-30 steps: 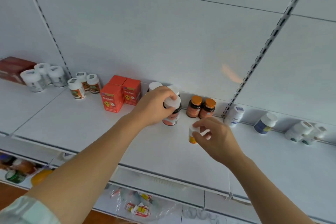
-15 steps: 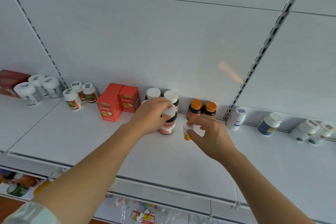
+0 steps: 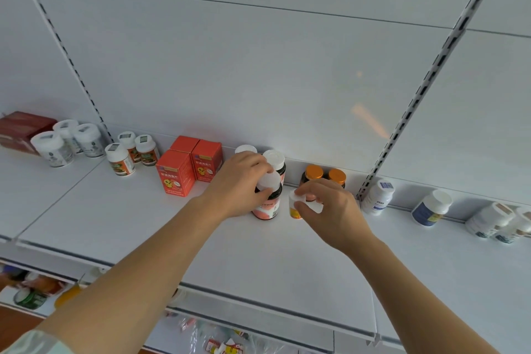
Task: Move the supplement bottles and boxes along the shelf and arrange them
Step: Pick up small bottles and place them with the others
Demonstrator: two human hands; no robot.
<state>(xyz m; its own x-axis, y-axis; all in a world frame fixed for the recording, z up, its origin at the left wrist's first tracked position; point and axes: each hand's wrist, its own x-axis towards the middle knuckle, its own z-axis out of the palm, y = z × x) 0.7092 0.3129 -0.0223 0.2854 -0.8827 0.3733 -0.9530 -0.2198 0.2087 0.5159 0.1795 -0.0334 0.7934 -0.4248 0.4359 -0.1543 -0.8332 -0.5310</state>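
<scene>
- The dark bottle with the pink label (image 3: pixel 267 204) is gripped by the left hand (image 3: pixel 241 184), fingers curled over its white cap; it stands on the shelf (image 3: pixel 143 224) near the middle, a little forward of the back edge.
- A small white-capped bottle with a yellow label (image 3: pixel 296 207) is pinched at its cap by the right hand (image 3: pixel 324 207); it stands just beside the pink-label bottle, to its right.
- Behind them, against the back edge, two more white-capped dark bottles (image 3: pixel 274 159) and two amber bottles with orange caps (image 3: pixel 314 174) are lined up; the red boxes (image 3: pixel 175 172) sit to the left.
- The step in hand is judged to be the sliding of both bottles back into the row.
- Each bottle is best kept upright and pushed low if it drags, since a grip at the cap lets a tall bottle tip.
- The small bottle should be guided in front of the orange caps without being knocked against them.
- Labels are best turned outward, and the front bottles set in line with the forward red box.
- Further right, a white bottle (image 3: pixel 377 197) and a blue-label bottle (image 3: pixel 429 208) stand apart, with tilted bottles (image 3: pixel 488 220) near the right end.
</scene>
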